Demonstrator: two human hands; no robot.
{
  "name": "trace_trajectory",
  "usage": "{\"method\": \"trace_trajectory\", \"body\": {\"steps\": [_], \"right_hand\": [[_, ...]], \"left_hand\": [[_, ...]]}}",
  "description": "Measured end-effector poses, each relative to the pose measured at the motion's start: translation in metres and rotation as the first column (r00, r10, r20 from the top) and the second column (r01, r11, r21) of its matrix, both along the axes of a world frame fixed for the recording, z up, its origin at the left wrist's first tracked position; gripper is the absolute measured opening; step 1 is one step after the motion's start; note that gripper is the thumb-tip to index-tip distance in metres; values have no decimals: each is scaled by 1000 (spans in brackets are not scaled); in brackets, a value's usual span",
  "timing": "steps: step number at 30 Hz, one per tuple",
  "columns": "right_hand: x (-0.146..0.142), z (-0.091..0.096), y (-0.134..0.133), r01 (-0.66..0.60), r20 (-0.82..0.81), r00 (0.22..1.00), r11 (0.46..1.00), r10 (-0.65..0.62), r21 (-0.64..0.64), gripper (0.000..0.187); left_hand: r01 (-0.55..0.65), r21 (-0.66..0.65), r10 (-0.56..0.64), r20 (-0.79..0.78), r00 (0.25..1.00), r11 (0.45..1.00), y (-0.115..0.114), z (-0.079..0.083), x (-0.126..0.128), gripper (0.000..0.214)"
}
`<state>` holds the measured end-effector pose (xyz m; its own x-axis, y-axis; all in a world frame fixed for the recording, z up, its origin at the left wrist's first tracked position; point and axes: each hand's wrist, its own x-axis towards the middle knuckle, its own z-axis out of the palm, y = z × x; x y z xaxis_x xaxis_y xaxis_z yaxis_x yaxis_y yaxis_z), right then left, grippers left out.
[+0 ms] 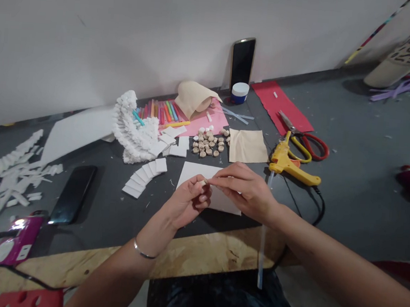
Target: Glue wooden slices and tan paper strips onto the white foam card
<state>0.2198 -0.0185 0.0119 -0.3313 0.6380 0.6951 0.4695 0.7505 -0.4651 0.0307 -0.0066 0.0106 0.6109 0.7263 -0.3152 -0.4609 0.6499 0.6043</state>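
My left hand [189, 200] is closed in a pinch on a small pale piece [203, 183], too small to make out clearly. From the other side, the fingertips of my right hand [246, 191] press together at the same piece. Both hands are over a white sheet [196, 170] at the table's front. Just behind them lies a cluster of small beige button-like discs [209, 144], with a square of cream cloth [248, 146] to its right. White square tiles [145, 173] fan out on the left.
A yellow glue gun [289, 165] with a cord and scissors [303, 141] lie right. Left are a phone [74, 194], white foam scraps [18, 186] and fluffy white material [135, 134]. Colored sticks [164, 111], a lidded jar [240, 93] and a standing phone [242, 62] are at the back.
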Motion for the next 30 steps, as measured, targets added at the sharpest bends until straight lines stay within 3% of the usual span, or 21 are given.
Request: {"method": "trace_trajectory", "body": {"steps": [23, 30], "right_hand": [[8, 11, -6, 44, 241, 968, 994, -69, 104, 23], [9, 3, 1, 131, 130, 982, 991, -135, 41, 21]], "left_hand": [[-14, 104, 28, -133, 991, 994, -1, 0, 5, 46], [1, 227, 52, -231, 972, 974, 8, 0, -6, 41]]}}
